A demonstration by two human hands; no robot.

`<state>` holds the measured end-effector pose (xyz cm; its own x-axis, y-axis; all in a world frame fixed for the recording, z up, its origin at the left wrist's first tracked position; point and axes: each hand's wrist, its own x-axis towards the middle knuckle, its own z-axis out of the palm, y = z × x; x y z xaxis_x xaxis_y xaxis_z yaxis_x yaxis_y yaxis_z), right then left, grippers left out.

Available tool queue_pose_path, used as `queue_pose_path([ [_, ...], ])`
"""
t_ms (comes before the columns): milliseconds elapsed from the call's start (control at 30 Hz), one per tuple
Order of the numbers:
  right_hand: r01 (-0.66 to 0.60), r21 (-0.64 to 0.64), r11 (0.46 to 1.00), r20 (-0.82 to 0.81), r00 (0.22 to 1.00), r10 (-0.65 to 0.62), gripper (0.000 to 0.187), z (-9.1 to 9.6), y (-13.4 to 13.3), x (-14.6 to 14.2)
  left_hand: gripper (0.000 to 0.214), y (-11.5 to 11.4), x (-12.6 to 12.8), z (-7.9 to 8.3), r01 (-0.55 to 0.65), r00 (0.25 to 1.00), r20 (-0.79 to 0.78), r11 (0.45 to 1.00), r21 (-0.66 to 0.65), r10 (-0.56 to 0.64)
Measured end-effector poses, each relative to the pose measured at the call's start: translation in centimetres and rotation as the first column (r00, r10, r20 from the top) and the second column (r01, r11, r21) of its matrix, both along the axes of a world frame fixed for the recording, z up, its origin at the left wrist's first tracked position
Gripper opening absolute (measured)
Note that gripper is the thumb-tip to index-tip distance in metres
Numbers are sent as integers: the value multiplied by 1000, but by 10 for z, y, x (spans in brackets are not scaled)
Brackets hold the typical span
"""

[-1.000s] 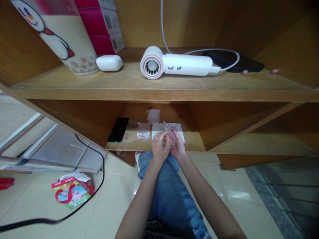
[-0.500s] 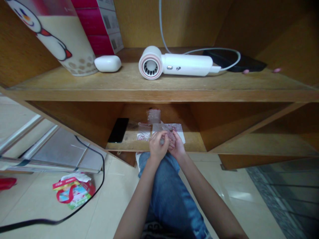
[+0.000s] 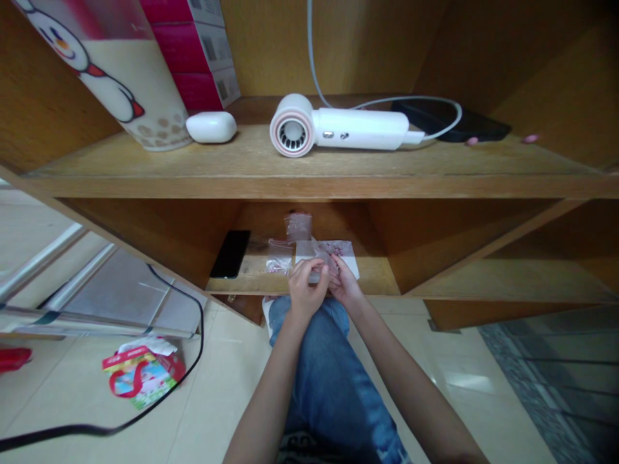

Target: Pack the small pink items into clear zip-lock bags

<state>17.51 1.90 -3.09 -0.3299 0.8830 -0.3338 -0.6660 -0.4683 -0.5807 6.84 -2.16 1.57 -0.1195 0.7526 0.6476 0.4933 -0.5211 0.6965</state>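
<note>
Clear plastic, a small bag point(image 3: 320, 263) with pink bits inside, was pinched between the left hand point(image 3: 305, 291) and the right hand point(image 3: 345, 288), just over the front edge of the white paper point(image 3: 349, 252). Both grips were pressed on it. Another little bag point(image 3: 279, 263) lay just left of the paper. If the fingers slipped, I think the bits could spill past the paper.

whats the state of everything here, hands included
left hand: fingers closed on the small clear bag
right hand: fingertips pinching the same bag
hair dryer: lying on its side on the upper shelf, cord attached
earbud case: lid shut
phone: flat on the lower shelf, screen dark
colourful packet: crumpled on the floor
</note>
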Motion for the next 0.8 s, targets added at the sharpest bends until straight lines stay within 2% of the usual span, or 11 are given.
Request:
queue_pose_path([
  [133, 58, 106, 993, 168, 983, -76, 35, 2, 3, 6, 12, 0, -4, -2, -26, 1000, -2, 1000, 1, 26],
  [200, 108, 242, 964, 357, 914, -192, 35, 2, 9, 15, 13, 1, -8, -2, -43, 999, -15, 999, -5, 43],
  [233, 111, 330, 938, 479, 836, -267, 36, 2, 14, 21, 14, 3, -10, -1, -51, 998, -24, 999, -9, 50],
  [267, 96, 428, 899, 607, 706, -365, 37, 2, 18, 28, 15, 5, -12, -1, -58, 998, -34, 998, -12, 58],
  [300, 42, 514, 857, 714, 533, -454, 39, 2, 23, 35, 16, 7, -15, 0, -65, 997, -45, 998, -15, 64],
  [367, -166, 575, 801, 815, 200, -544, 37, 3, 32, 46, 21, 14, -19, 1, -73, 995, -63, 997, -22, 72],
  [400, -260, 542, 799, 835, 56, -548, 37, 3, 35, 50, 24, 19, -20, 1, -69, 995, -72, 997, -31, 66],
  [467, -382, 426, 820, 840, -170, -515, 41, 4, 38, 55, 30, 29, -22, -1, -41, 995, -96, 998, -54, 36],
  [533, -430, 324, 843, 823, -312, -475, 44, 3, 38, 56, 38, 41, -22, -5, -2, 991, -131, 997, -79, -9],
  [633, -474, 269, 839, 775, -411, -480, 48, 1, 35, 54, 51, 59, -20, -14, 29, 983, -178, 992, -119, -50],
  [800, -569, 182, 802, 756, -441, -484, 45, 0, 33, 50, 58, 82, -12, -32, 47, 987, -149, 990, -131, -66],
])
